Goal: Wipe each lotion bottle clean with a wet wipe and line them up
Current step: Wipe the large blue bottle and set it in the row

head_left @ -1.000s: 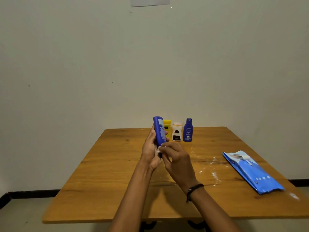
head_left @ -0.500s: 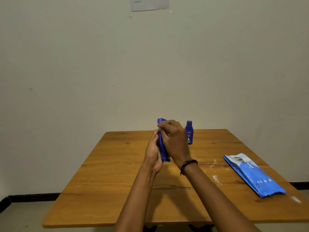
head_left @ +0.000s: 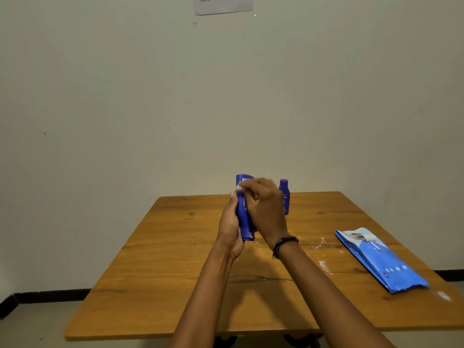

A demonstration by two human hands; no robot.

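Note:
My left hand (head_left: 229, 227) grips a tall blue lotion bottle (head_left: 243, 209) held upright above the wooden table (head_left: 175, 259). Near the top of that bottle, my right hand (head_left: 263, 209) pinches a small white wet wipe (head_left: 239, 188) against it. Behind my right hand a smaller blue lotion bottle (head_left: 284, 194) stands at the table's far edge. Other bottles seen earlier there are hidden behind my hands.
A blue wet-wipe pack (head_left: 379, 259) lies on the right side of the table. White smears (head_left: 324, 264) mark the wood between the pack and my arms. A paper sheet (head_left: 223, 5) hangs on the wall above.
My right hand has slid the wipe from the bottle's lower end up to its top. The bottle has come more upright in my left hand.

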